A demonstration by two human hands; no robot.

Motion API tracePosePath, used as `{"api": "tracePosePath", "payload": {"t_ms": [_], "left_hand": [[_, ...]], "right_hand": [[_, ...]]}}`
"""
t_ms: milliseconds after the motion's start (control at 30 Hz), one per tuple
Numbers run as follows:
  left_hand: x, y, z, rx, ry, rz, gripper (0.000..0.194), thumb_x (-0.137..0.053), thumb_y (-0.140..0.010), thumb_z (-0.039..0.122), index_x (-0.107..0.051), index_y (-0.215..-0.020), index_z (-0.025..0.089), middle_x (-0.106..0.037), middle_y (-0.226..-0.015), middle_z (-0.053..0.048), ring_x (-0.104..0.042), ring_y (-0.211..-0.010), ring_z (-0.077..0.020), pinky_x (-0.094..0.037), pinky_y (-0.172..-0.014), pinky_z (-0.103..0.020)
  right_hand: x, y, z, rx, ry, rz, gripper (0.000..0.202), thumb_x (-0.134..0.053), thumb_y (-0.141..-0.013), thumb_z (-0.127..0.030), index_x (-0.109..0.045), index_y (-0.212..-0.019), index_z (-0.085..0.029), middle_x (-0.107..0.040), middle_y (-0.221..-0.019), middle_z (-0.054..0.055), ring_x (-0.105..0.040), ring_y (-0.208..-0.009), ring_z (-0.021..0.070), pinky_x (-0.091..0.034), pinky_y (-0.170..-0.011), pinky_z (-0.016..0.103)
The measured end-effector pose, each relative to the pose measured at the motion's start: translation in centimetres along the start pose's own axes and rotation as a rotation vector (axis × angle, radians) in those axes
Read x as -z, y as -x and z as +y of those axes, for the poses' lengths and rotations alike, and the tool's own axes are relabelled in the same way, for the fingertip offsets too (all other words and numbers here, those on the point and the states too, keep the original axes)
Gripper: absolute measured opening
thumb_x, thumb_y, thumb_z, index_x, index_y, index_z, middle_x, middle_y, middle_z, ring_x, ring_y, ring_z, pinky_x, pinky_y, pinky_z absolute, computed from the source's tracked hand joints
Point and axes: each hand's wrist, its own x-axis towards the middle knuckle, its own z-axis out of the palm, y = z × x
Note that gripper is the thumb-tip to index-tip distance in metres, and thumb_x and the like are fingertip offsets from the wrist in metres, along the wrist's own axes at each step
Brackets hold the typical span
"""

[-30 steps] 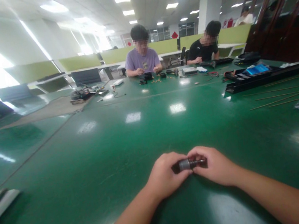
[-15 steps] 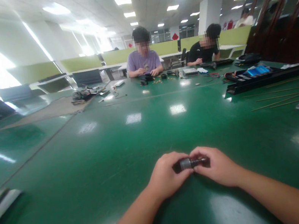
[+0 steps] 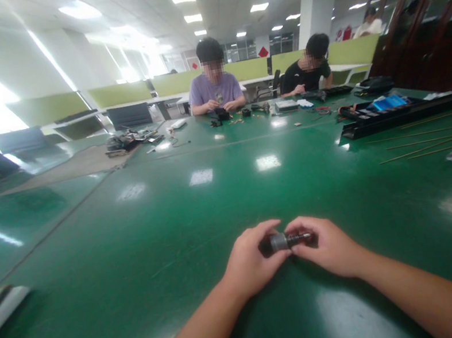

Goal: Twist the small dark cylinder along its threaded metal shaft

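A small dark cylindrical part with a grey metal collar and a stepped shaft (image 3: 279, 241) lies lengthwise between my hands, just above or on the green tabletop (image 3: 200, 220). Curled round its thicker left end, my left hand (image 3: 245, 262) has its thumb below and its index finger raised a little off the top. My right hand (image 3: 338, 245) is closed about the shaft end, thumb and fingertips near the collar. My palms and fingers hide both ends of the part, so its exact kind cannot be made out.
Across the table sit a person in a purple shirt (image 3: 215, 89) and one in black (image 3: 306, 78), with small parts before them. A black tray with a blue item (image 3: 389, 103) and thin rods (image 3: 439, 140) lie at right. A pale-edged object (image 3: 4, 313) is at left.
My left index finger has lifted from the top of the part, showing more of the collar. Both hands stay close together round it. The view has shifted slightly.
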Motion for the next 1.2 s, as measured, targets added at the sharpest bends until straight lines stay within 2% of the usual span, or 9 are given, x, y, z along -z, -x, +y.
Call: {"api": "tracePosePath", "payload": {"t_ms": [367, 500, 667, 1200], "left_hand": [[-0.26, 0.1, 0.08, 0.01, -0.031, 0.031, 0.047, -0.077, -0.076, 0.027, -0.059, -0.121, 0.026, -0.073, -0.099, -0.001, -0.068, -0.091, -0.0198, -0.052, -0.085, -0.035], [-0.32, 0.19, 0.08, -0.012, -0.058, 0.063, 0.036, -0.076, -0.077, 0.027, -0.066, -0.112, 0.024, -0.074, -0.103, -0.004, -0.069, -0.095, -0.0215, -0.052, -0.089, -0.037], [-0.28, 0.19, 0.22, -0.044, -0.06, 0.046, 0.024, -0.073, -0.079, 0.029, -0.07, -0.102, 0.022, -0.074, -0.1, -0.005, -0.069, -0.093, -0.0216, -0.054, -0.088, -0.036], [-0.09, 0.1, 0.58, 0.001, -0.069, 0.024, 0.023, -0.074, -0.078, 0.026, -0.071, -0.101, 0.022, -0.075, -0.1, -0.004, -0.07, -0.092, -0.0214, -0.054, -0.088, -0.036]], "right_hand": [[0.31, -0.2, -0.13, 0.012, 0.034, 0.008, 0.019, -0.069, -0.079, -0.018, -0.075, -0.097, -0.02, -0.074, -0.092, 0.004, -0.068, -0.085, 0.0201, -0.051, -0.078, 0.031], [0.19, -0.22, -0.12, -0.014, 0.003, 0.015, 0.019, -0.068, -0.08, -0.02, -0.075, -0.097, -0.02, -0.075, -0.092, 0.005, -0.068, -0.085, 0.0203, -0.052, -0.078, 0.03], [0.23, -0.3, -0.25, -0.031, -0.002, 0.021, 0.016, -0.068, -0.08, -0.022, -0.076, -0.094, -0.019, -0.075, -0.092, 0.005, -0.069, -0.086, 0.021, -0.052, -0.079, 0.031], [0.48, -0.27, -0.39, -0.044, 0.024, 0.003, 0.015, -0.068, -0.081, -0.022, -0.077, -0.092, -0.019, -0.076, -0.091, 0.005, -0.07, -0.086, 0.0214, -0.052, -0.079, 0.031]]}}
